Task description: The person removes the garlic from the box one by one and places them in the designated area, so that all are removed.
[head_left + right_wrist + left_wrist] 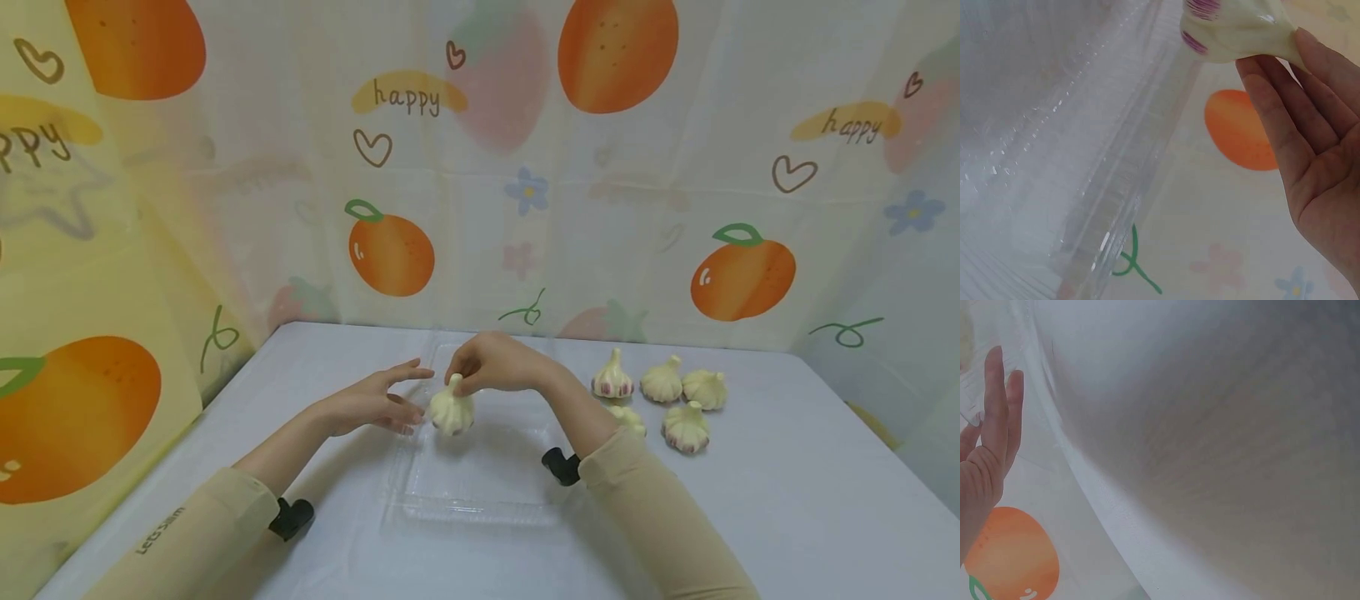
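Observation:
My right hand [498, 364] pinches a garlic bulb [452, 408] by its stem, over the left part of a clear plastic tray [480, 496]. Purple streaks mark the pale bulb in the right wrist view, where thumb and fingertips meet at its neck. Just left of the bulb, my left hand [372, 402] is held out with fingers spread and nothing in its grasp. In the left wrist view the fingers [995, 406] of that hand are extended.
Several more garlic bulbs [686, 427] stand on the white table [810, 500] right of the tray; one is partly hidden behind the right forearm. A fruit-printed curtain [487, 208] hangs behind the table, and another printed sheet [75, 275] borders its left side.

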Demonstrator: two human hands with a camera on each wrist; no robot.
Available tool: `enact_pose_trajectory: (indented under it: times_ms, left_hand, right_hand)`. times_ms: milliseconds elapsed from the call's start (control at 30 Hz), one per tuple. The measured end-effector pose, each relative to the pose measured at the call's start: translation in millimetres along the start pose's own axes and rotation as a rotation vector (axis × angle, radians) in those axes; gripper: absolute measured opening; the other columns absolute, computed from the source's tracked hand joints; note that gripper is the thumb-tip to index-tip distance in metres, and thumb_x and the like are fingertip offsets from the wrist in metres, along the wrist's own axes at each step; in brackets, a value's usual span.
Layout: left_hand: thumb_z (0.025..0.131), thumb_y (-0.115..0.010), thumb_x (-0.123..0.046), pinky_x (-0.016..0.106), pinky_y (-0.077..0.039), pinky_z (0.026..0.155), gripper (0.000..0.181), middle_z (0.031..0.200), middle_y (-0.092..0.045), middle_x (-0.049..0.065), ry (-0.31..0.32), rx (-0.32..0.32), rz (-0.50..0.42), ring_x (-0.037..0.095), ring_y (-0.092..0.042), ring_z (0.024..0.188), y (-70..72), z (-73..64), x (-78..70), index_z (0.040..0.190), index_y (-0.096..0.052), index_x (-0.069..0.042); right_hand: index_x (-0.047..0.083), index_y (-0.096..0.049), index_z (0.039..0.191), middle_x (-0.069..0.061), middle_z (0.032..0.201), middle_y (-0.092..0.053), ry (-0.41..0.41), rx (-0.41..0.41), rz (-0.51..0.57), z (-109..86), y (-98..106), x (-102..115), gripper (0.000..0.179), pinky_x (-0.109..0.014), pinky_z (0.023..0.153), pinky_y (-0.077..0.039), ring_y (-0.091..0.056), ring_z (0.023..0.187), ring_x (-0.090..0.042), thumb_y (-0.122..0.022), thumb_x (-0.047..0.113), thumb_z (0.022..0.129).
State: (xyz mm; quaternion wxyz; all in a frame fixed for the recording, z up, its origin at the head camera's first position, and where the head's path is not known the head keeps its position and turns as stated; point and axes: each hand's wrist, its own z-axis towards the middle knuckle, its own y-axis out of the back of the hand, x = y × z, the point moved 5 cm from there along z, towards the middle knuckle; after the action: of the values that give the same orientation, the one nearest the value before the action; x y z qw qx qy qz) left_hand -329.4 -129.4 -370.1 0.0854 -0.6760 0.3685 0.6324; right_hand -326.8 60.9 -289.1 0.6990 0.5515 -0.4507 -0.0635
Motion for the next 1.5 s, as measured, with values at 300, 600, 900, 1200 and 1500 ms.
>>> enact_pose_trajectory:
  times_ms: [300, 600, 900, 1200, 1500]
  left_hand:
    - [0.09, -0.069, -0.015, 0.035, -0.061, 0.091, 0.077, 0.169, 0.006, 0.008, -0.006, 0.003, 0.009, 0.023, -0.062, 0.116, -1.6, -0.8, -2.7, 0.155, -0.029, -0.01]
    - [0.09, -0.07, -0.015, 0.035, -0.061, 0.091, 0.077, 0.169, 0.007, 0.009, -0.009, -0.001, 0.02, 0.024, -0.061, 0.117, -1.5, 0.1, -3.0, 0.155, -0.029, -0.009]
    - [0.09, -0.07, -0.016, 0.035, -0.061, 0.09, 0.077, 0.169, 0.006, 0.008, -0.005, -0.009, 0.028, 0.025, -0.061, 0.119, -0.3, -1.0, -3.3, 0.155, -0.03, -0.01]
    - [0.09, -0.07, -0.015, 0.036, -0.061, 0.09, 0.077, 0.169, 0.007, 0.009, -0.022, -0.002, 0.022, 0.027, -0.06, 0.12, -0.9, -2.3, -5.8, 0.155, -0.03, -0.008]
    - [0.09, -0.07, -0.015, 0.036, -0.061, 0.09, 0.077, 0.169, 0.007, 0.01, -0.02, 0.003, 0.014, 0.027, -0.06, 0.12, -1.3, -2.5, -1.5, 0.155, -0.029, -0.008]
  right_hand:
    - [0.012, -0.075, 0.102, -0.002, 0.097, -0.078, 0.006, -0.026, 0.049, -11.5, 18, -3, 0.014, -0.023, 0.081, -0.058, -0.071, 0.089, -0.008, -0.07, 0.014, 0.089]
    - [0.014, -0.075, 0.101, -0.001, 0.099, -0.075, -0.033, -0.092, 0.029, -32.4, 40, -9, 0.013, -0.025, 0.083, -0.058, -0.07, 0.09, -0.009, -0.072, 0.017, 0.088]
    - [0.018, -0.074, 0.104, 0.002, 0.097, -0.076, -0.052, -0.13, 0.028, -66.0, 58, -6, 0.016, -0.028, 0.084, -0.057, -0.07, 0.091, -0.009, -0.072, 0.02, 0.089]
    - [0.02, -0.074, 0.103, 0.003, 0.095, -0.075, -0.089, -0.179, 0.0, -96.4, 78, -14, 0.014, -0.03, 0.082, -0.055, -0.067, 0.09, -0.012, -0.072, 0.023, 0.089]
    - [0.026, -0.074, 0.104, 0.004, 0.099, -0.075, -0.163, -0.229, 0.035, -129.0, 95, -33, 0.014, -0.032, 0.087, -0.056, -0.066, 0.096, -0.017, -0.072, 0.027, 0.09]
